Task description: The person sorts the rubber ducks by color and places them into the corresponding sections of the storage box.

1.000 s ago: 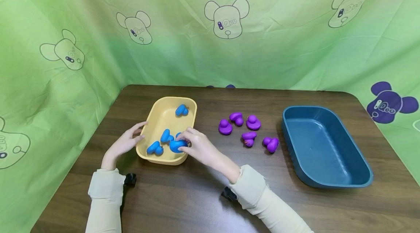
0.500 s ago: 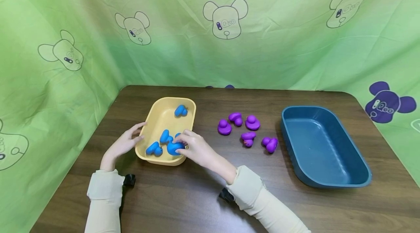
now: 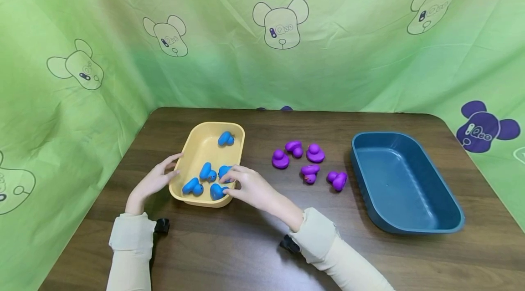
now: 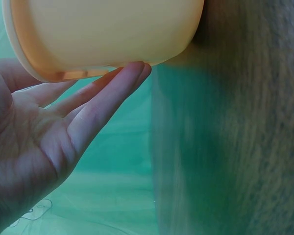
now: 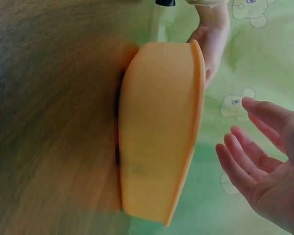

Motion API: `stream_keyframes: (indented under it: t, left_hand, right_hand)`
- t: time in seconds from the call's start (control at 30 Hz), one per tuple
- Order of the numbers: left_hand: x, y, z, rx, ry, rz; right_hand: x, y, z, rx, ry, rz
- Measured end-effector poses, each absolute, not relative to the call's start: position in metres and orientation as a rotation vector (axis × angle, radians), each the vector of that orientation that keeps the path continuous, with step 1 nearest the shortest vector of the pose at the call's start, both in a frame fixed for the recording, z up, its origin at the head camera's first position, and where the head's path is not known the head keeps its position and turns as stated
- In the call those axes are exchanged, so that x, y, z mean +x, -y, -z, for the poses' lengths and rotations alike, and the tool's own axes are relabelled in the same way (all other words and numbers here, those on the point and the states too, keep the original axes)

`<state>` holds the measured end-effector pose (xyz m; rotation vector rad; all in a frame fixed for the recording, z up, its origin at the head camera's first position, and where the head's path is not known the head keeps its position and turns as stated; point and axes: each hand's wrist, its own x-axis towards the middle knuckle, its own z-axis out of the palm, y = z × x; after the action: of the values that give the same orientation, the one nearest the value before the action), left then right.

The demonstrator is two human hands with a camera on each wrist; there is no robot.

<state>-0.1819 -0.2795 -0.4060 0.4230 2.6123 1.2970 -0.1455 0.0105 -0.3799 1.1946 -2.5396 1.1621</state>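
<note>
A yellow basin [image 3: 205,145] on the table holds several blue rubber ducks, one duck [image 3: 226,138] at its far end and the rest grouped at the near end. My left hand [image 3: 153,181] is at the basin's left side; in the left wrist view its straightened fingers [image 4: 105,105] touch the outer wall. Over the right rim hovers my right hand [image 3: 256,191], fingers spread and nothing held, as the right wrist view also shows. Its fingertips overlap a blue duck [image 3: 217,191] and partly hide another duck [image 3: 224,172] behind it.
Several purple rubber ducks [image 3: 310,173] lie on the wooden table [image 3: 229,254] right of the yellow basin. Farther right stands a larger dark blue basin [image 3: 404,181] with nothing in it. A green curtain [image 3: 221,68] with printed animal heads hangs behind the table.
My right hand lowered a blue duck into the near end of the yellow basin, let it go and drew slightly back to the right. The left hand has stayed in place.
</note>
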Motion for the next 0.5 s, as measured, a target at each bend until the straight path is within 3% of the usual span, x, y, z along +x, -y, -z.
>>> stream_keyframes:
  t: [0.5]
  left_hand:
    - [-0.182,0.279,0.406,0.432,-2.627,-1.284]
  right_hand:
    - [-0.144,-0.051,0.373,1.18,2.51,-1.068]
